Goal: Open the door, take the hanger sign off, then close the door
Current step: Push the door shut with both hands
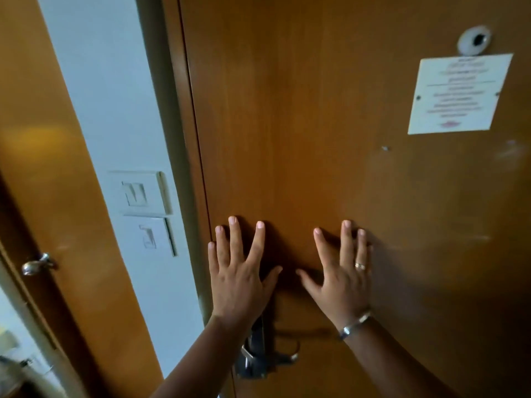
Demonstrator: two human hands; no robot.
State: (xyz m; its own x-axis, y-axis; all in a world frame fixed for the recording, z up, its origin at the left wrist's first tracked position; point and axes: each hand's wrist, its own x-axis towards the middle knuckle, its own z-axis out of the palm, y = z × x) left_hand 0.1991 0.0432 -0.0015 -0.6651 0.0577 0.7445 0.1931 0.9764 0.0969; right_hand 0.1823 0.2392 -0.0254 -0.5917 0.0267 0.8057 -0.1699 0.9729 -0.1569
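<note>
Both of our hands lie flat and spread wide on the wooden door (330,156), holding nothing: our left hand (238,271) sits close to the latch edge, our right hand (339,274) just beside it toward the middle of the panel, fingers fanned and palms pressed against the wood. The door looks shut or very nearly shut against its frame (172,139), so we judge this to be the closing push, or a pause before opening; we cannot tell which from this view alone. No hanger sign is in sight on this face of the door, and neither hand carries one, so we cannot say where it is. Below our left wrist the metal lever handle (255,351) and its lock plate show, partly hidden by the forearm. Higher up on the right a white printed notice (459,94) is fixed to the panel, its text too blurred to read, with a peephole (474,43) just above it. On the pale wall left of the frame sit two switch plates (143,193), and farther left another wooden door carries a small metal handle (37,264). To do this step well we keep the push even through both palms, low and near the latch side, keep our fingertips clear of the gap at the frame, and press until the latch seats.
</note>
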